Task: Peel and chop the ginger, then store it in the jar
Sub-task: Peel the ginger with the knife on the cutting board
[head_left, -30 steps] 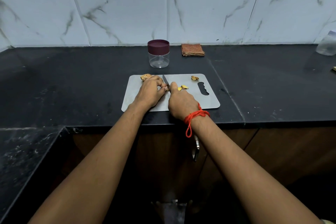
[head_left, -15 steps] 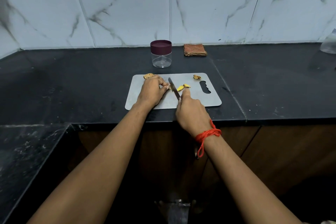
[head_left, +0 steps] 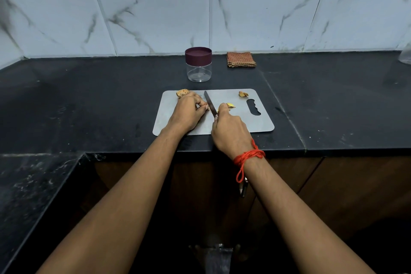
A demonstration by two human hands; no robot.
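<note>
Over the board (head_left: 255, 122), the right hand (head_left: 231, 131) wrapped its fingers (head_left: 223, 109) round the knife (head_left: 210, 104), blade pointing upper left. The left hand (head_left: 189, 111) curled beside it, its hold hidden. Ginger (head_left: 182, 93) lay at the board's upper-left corner.

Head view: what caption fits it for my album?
Right hand grips the knife beside the left hand; ginger pieces lie on the board.

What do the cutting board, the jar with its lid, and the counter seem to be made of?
Cutting board: probably steel or another metal; thin, flat, grey with a dull sheen.
Jar: clear plastic or glass, I cannot tell which; the dark counter shows through it.
Lid: likely plastic; opaque maroon, smooth, matte.
Counter: looks like polished black stone, with pale specks and a seam.
</note>
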